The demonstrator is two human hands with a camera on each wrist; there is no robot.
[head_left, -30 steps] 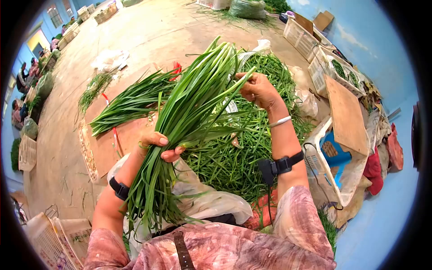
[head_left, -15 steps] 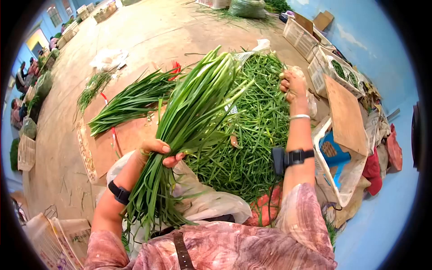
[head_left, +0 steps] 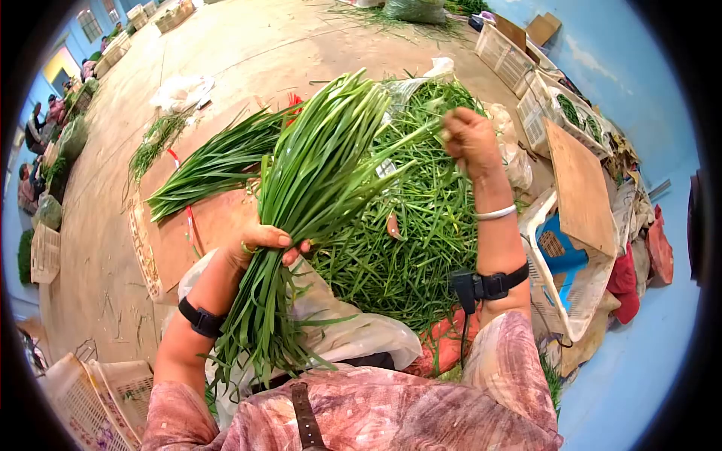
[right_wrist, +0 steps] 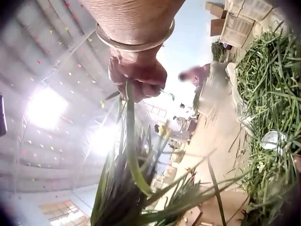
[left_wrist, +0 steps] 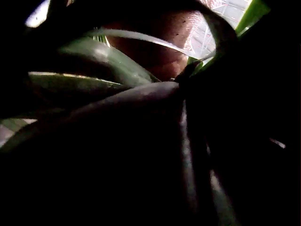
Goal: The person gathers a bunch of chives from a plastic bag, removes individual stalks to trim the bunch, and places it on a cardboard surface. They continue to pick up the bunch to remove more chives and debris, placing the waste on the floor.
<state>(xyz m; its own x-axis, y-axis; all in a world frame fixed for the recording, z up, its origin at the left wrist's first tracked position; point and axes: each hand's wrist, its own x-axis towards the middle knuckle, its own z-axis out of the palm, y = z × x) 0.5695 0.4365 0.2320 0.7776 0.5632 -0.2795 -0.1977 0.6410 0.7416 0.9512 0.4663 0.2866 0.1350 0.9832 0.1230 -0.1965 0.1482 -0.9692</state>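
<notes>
In the head view my left hand [head_left: 263, 244] grips a thick bunch of long green leaves [head_left: 320, 161], its pale ends up and its loose tips hanging over the forearm. My right hand [head_left: 470, 143], fingers curled, is up to the right of the bunch, above a heap of loose greens [head_left: 421, 248]. The right wrist view has this hand [right_wrist: 137, 80] pinching a green blade [right_wrist: 132, 141], with the bunch below. Dark leaves [left_wrist: 113, 63] cover most of the left wrist view, a patch of skin behind them.
A second bundle of leaves [head_left: 218, 165] lies on a board [head_left: 162, 244] at the left, near red ties. At the right stand a white crate [head_left: 545, 286] with a wooden board [head_left: 579, 188] on it and more crates behind. People sit far left.
My right hand moved out from the bunch to the right, then back a little toward it. The left hand keeps its grip on the bunch, whose top has shifted slightly left.
</notes>
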